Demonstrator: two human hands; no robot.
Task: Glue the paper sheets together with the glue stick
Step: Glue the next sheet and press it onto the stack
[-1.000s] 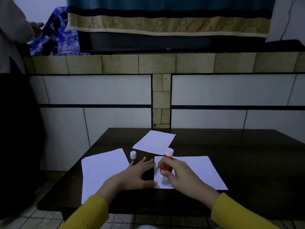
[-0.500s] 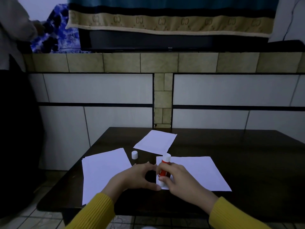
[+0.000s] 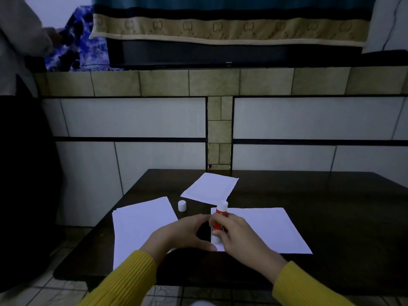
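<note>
- Right hand (image 3: 237, 234) grips the glue stick (image 3: 219, 221), its tip now lower on the paper sheet (image 3: 265, 228), nearing the corner
- Left hand (image 3: 185, 234), fingers now curled, pins that sheet's edge to the worktop (image 3: 331, 206); gluing looks underway

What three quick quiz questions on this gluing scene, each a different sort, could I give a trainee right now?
1. True or false: the white cap is on the glue stick.
2. Which hand holds the glue stick? A) left hand B) right hand
3. Fill in: the glue stick's lower end meets the near-left corner of the ____ sheet.

Key
1. False: the cap stands on the table, between the left stack and the far sheet.
2. B
3. right
</note>
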